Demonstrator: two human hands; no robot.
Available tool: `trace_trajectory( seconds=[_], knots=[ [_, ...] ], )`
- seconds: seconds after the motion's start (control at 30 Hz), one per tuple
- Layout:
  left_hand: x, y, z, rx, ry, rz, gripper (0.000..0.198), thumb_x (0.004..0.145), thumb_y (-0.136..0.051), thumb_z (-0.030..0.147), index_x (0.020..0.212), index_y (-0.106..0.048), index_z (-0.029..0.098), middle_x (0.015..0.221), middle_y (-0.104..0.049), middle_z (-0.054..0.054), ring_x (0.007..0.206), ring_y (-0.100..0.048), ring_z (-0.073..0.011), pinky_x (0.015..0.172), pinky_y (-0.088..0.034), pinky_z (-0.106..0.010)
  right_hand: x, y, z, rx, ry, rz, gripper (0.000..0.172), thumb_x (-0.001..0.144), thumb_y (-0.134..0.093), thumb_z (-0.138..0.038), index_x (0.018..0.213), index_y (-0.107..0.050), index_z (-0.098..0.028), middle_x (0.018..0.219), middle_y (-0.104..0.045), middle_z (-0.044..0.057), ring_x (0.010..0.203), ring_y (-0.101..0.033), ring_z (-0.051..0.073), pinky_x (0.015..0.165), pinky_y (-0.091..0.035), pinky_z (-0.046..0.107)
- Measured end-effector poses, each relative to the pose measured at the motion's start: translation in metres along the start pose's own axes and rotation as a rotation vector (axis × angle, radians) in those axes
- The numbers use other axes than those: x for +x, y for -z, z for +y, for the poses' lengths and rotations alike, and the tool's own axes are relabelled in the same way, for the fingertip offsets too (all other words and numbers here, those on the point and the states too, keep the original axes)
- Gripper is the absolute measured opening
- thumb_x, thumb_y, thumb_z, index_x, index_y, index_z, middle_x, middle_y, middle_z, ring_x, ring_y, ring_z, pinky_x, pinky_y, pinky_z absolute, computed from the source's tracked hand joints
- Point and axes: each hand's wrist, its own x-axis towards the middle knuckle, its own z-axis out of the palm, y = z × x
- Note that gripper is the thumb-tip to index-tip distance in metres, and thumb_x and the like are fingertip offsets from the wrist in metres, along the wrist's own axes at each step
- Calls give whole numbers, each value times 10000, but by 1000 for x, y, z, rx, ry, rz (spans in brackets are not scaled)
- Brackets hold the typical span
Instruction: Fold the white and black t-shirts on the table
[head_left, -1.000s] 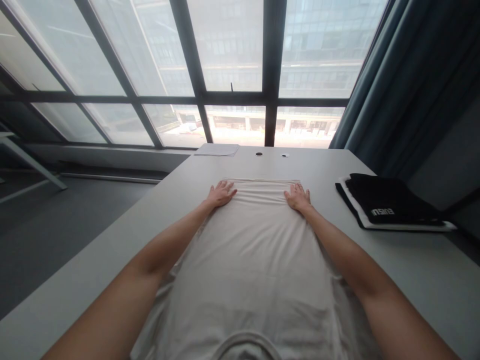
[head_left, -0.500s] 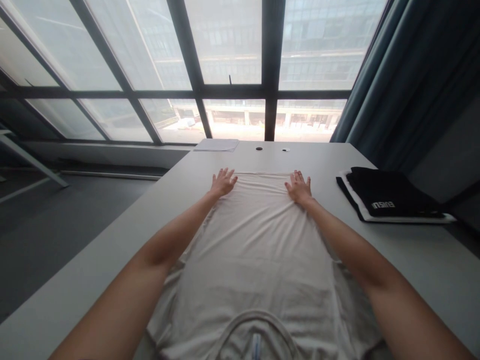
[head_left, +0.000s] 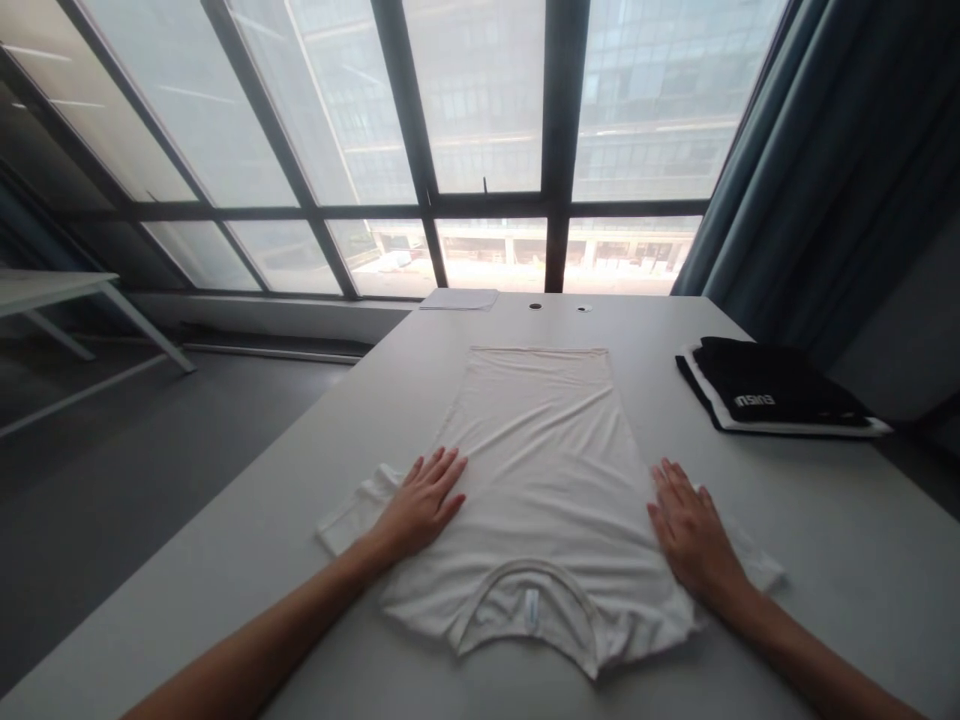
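Observation:
A white T-shirt (head_left: 540,450) lies spread on the table, its neckline towards me and its hem at the far end. Creases run diagonally across its front, and a small label (head_left: 532,610) shows inside the collar. My left hand (head_left: 429,500) rests flat on the shirt's left side near the sleeve, fingers stretched out. On the opposite side, my right hand (head_left: 690,525) lies flat along the shirt's right edge, beside the other sleeve, fingers extended. Neither hand grips the fabric.
The white table (head_left: 300,560) carries a stack of folded black and white clothes (head_left: 787,385) at the right. Paper sheets (head_left: 459,299) lie at its far left corner. Windows stand beyond, a blue curtain (head_left: 739,200) hangs right, and another table (head_left: 56,288) stands at left.
Both hands have drawn back from the far hem towards me, to the shirt's sides near the sleeves. The collar and sleeves now show more fully, and the view has shifted slightly left.

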Motion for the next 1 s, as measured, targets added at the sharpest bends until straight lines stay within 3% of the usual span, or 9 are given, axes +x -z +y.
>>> trace_trajectory(
  seconds=[0.13, 0.23, 0.37, 0.47, 0.63, 0.73, 0.87, 1.0],
  knots=[
    [-8, 6, 2, 31, 20, -4, 584, 1011, -400, 532, 1552, -383, 311, 1637, -260, -51, 1524, -177, -298, 1219, -197, -534, -25, 12, 28, -27, -20, -45, 612, 1002, -303, -406, 1574, -324, -188, 1594, -368, 146, 1497, -278, 307, 1158, -300, 587],
    [-7, 12, 12, 31, 36, -2, 591, 1009, -406, 510, 1557, -376, 291, 1635, -260, -70, 1524, -179, -303, 1212, -189, -559, -28, 24, 28, -48, -32, -57, 594, 1006, -293, -385, 1560, -351, -178, 1595, -367, 146, 1493, -289, 305, 1160, -283, 596],
    [-10, 17, 39, -9, -62, -4, 588, 1024, -384, 475, 1579, -318, 293, 1636, -264, -66, 1529, -175, -275, 1220, -164, -551, -28, 39, -8, -44, -18, -24, 588, 1001, -295, -315, 1567, -332, -159, 1607, -338, 149, 1510, -242, 301, 1180, -226, 596],
    [-21, 14, 59, -40, -162, -56, 578, 1032, -371, 502, 1579, -306, 326, 1643, -249, -37, 1531, -166, -260, 1230, -148, -532, -36, 42, -37, 31, 105, -85, 586, 1010, -306, -322, 1570, -325, -146, 1624, -304, 134, 1523, -204, 276, 1202, -211, 539],
    [-39, 13, 69, -29, -172, -112, 592, 1018, -396, 552, 1570, -318, 353, 1653, -210, -24, 1532, -151, -287, 1227, -146, -546, -53, 42, -34, 60, 201, -233, 613, 1011, -365, -417, 1558, -346, -139, 1625, -290, 151, 1517, -222, 277, 1201, -213, 539],
    [-42, 18, 76, -51, -198, -85, 591, 1027, -392, 521, 1580, -299, 335, 1649, -229, -32, 1534, -147, -276, 1233, -142, -532, -55, 48, -32, 34, 196, -234, 596, 1010, -367, -397, 1548, -365, -140, 1624, -286, 161, 1521, -201, 298, 1197, -172, 593],
    [-44, 22, 99, -102, -336, -119, 604, 1040, -389, 482, 1601, -213, 348, 1655, -206, -11, 1540, -124, -237, 1250, -93, -487, -53, 58, -68, 93, 271, -248, 586, 1020, -357, -365, 1560, -340, -139, 1647, -223, 141, 1536, -141, 271, 1215, -154, 553],
    [-52, 21, 115, -129, -410, -184, 652, 1009, -451, 535, 1595, -211, 380, 1658, -183, -19, 1537, -129, -275, 1242, -89, -523, -60, 65, -94, 185, 419, -377, 626, 1015, -401, -426, 1581, -300, -179, 1658, -189, 121, 1540, -115, 273, 1227, -112, 544]
  ],
)
